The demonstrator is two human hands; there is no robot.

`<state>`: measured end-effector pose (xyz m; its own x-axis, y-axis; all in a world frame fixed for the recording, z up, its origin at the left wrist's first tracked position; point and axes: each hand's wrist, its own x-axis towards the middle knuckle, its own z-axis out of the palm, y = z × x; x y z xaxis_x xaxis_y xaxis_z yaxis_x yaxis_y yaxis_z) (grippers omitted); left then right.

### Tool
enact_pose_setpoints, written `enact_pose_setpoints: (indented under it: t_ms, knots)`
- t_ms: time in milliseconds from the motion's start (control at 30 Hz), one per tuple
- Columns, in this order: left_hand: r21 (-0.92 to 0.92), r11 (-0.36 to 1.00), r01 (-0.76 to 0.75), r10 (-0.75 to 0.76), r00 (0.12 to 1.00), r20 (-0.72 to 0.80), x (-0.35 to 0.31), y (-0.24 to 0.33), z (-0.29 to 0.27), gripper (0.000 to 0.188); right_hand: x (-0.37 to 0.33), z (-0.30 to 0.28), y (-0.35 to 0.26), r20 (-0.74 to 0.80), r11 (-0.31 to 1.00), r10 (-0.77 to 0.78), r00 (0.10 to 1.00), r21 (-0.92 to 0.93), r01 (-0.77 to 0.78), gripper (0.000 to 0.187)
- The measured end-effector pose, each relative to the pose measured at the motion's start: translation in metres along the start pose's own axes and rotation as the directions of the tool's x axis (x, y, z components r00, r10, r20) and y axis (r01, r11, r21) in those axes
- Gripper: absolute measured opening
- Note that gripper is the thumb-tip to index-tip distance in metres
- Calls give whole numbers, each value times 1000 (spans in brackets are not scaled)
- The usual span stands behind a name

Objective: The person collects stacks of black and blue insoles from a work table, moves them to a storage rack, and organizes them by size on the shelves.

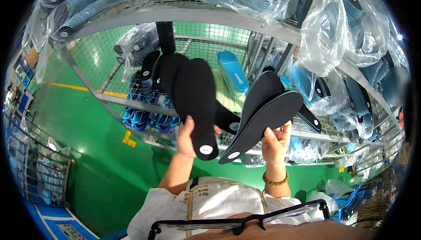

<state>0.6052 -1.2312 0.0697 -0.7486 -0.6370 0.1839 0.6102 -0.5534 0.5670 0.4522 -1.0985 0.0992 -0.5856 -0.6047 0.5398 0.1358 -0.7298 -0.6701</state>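
Observation:
My left hand [186,138] is closed around the heel end of a black insole [195,95], thumb on top, with a white round label at its heel. Other black insoles lie behind it, and I cannot tell how many of them this hand holds. Gripped at the edge by my right hand [277,141] are two black insoles [268,117], fanned out and slanting up to the right. The front one has a greenish-grey edge and a white label at its lower end. The two groups of insoles are held side by side, their heels close together.
A metal wire-mesh rack [201,14] stands in front of me. Its shelves carry a stack of blue and pale green insoles [232,71], blue shoe-shaped items [138,119] and clear plastic bags [324,34] of insoles. Green floor [101,152] shows to the left.

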Motion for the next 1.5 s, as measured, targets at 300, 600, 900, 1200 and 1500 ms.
enact_pose_setpoints:
  t_ms: [300, 600, 900, 1200, 1500]
  knots:
    - [81, 985, 155, -158, 987, 30, -1, 39, -28, 47, 29, 0, -1, -6, 937, 336, 942, 104, -333, 27]
    - [-432, 868, 245, -8, 877, 480, 12, 15, -7, 56, 31, 2, 16, -5, 874, 481, 877, -76, -480, 23]
    - [-293, 886, 359, -125, 793, 596, 16, -12, -17, 64, 23, 2, 11, 91, 921, 273, 958, -313, -233, 27]
    - [-398, 889, 225, -61, 921, 386, 9, -16, -7, 64, 35, -56, -23, -136, 974, 188, 973, 152, -167, 22]
    - [-238, 951, 197, -146, 965, 216, 9, -29, -9, 60, 23, -30, 36, -21, 916, 384, 923, -116, -383, 16]
